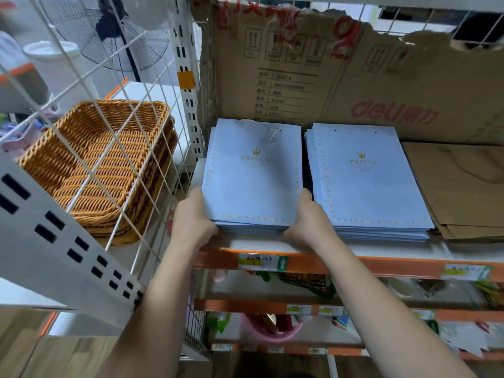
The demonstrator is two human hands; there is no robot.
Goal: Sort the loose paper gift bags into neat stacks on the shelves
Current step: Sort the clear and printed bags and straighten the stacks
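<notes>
Two stacks of flat light-blue paper gift bags with a gold crown and "PRINCE" print lie side by side on the shelf (272, 245). My left hand (192, 218) grips the near left corner of the left stack (252, 178), and my right hand (309, 221) grips its near right corner. A white cord handle lies on top of that stack near its far edge. The right stack (368, 178) lies untouched just to the right, its edges slightly fanned.
Flat brown paper bags (458, 186) lie right of the blue stacks. A torn cardboard sheet (354, 72) stands behind them. A wire grid panel (122, 132) and wicker baskets (95, 165) are to the left. Lower shelves with orange edges (381, 264) hold mixed goods.
</notes>
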